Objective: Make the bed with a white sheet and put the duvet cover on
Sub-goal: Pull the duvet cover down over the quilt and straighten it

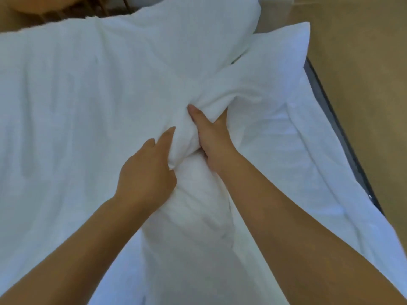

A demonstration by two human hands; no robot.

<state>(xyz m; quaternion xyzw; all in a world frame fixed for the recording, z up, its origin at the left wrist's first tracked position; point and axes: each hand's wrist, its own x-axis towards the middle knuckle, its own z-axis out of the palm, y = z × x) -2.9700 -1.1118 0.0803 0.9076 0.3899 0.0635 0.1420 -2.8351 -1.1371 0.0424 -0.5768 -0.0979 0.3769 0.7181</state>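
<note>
White bedding covers almost the whole view. A bunched fold of the white duvet [187, 137] rises in the middle, and both hands hold it. My left hand [146, 170] grips the fold from the left, index finger stretched along the cloth. My right hand [211, 139] grips it from the right with the thumb on top and the fingers buried under the cloth. The white duvet cover [66, 106] lies spread flat to the left. The white sheet [308, 164] shows wrinkled on the right side of the bed.
Two white pillows lie at the head: one [198, 25] at the top middle, another [279, 67] to its right. The dark bed edge [343, 137] runs diagonally at right, with tan floor [363, 62] beyond. Brown wooden furniture [66, 9] sits at the top left.
</note>
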